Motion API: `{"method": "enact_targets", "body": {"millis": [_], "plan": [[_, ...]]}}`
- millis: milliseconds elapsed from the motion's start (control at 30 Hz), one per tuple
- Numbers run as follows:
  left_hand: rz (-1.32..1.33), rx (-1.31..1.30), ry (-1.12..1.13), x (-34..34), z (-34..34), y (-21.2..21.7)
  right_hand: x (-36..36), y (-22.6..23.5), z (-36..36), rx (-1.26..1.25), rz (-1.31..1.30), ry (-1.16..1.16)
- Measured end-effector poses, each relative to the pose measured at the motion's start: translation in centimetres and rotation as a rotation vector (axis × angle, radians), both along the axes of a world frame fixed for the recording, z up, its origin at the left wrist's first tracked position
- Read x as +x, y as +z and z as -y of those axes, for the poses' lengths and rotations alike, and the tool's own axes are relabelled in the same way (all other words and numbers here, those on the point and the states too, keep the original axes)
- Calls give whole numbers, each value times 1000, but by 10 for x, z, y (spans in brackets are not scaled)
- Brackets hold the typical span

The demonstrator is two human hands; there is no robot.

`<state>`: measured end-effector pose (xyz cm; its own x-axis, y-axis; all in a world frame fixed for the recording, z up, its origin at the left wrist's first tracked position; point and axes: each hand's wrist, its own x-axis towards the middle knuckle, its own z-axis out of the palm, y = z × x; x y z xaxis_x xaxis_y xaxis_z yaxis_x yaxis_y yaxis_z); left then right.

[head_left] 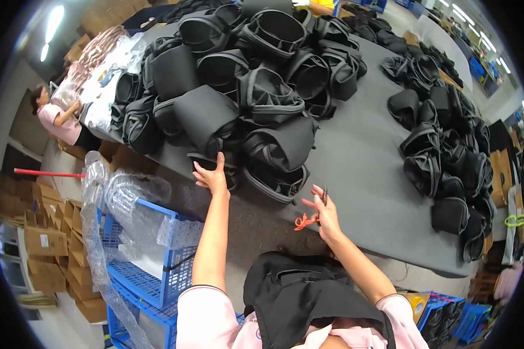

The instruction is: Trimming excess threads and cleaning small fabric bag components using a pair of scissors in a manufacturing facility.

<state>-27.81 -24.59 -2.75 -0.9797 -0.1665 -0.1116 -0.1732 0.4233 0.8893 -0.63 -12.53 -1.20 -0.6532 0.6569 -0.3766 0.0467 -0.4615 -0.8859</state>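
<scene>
Left hand (212,174), fingers spread, touches the nearest black bag (215,160) just ahead; right hand (325,210), farther off, grips small snips (323,196).

Bag pile (239,99) on table (361,174), smaller pile (448,157) to its right, crates (151,273) left of table

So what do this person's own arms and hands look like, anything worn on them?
Both forearms are bare. Short pale pink sleeves with a thin dark line at the cuff end above the elbows. The left hand and right hand wear no gloves; no rings or watch are visible.
</scene>
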Motion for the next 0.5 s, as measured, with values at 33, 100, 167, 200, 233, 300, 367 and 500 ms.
{"method": "enact_targets", "body": {"millis": [33, 100, 167, 200, 233, 300, 367, 500], "plan": [[2, 72, -9, 7, 1, 5, 7, -3, 1, 1, 18, -36], [-35, 159, -19, 12, 17, -6, 12, -7, 9, -16, 33, -43], [-109, 115, 8, 10, 37, -29, 19, -13, 20, -40, 60, -64], [-249, 109, 29, 9, 41, -38, 24, -14, 22, -33, 54, -95], [-317, 118, 35, 8, 41, -43, 30, -14, 20, -63, 49, -65], [-291, 105, 11, 20, 33, -37, 48, -12, 10, -112, 20, -123], [-247, 132, -16, 33, 28, -31, 82, -11, -11, -95, 55, -164], [-282, 56, 25, 63, 45, -18, 157, 8, -52, 101, 147, -425]]}}
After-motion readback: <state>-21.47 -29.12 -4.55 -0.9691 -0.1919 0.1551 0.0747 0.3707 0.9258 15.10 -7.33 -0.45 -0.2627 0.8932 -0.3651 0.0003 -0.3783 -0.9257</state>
